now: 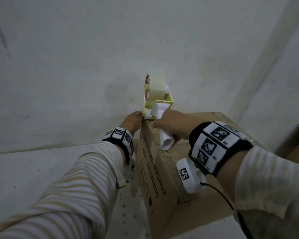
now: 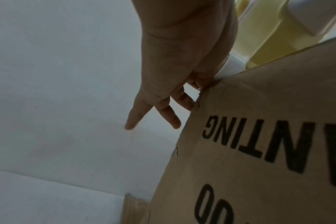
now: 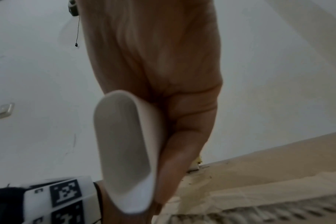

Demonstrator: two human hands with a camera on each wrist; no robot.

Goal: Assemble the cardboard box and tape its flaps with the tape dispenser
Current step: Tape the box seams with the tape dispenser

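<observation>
Cardboard box fills the lower centre and right of the head view, its printed side turned toward me, the lettering upside down and partly cut off. At the box's far top corner, in the middle of the frame, my right hand wraps its fingers round the white handle of the tape dispenser, whose yellow frame and pale tape roll rise above the box edge against the grey wall. My left hand sits just left of the dispenser's front at that same corner; in the left wrist view its thumb and forefinger pinch together at the corner beside the white roller, though what lies between them is too small to make out, while the other fingers hang straight. The right wrist view shows mostly my palm and the hollow end of the handle, blurred; the dispenser's front is hidden there. Floor lies at lower left.
</observation>
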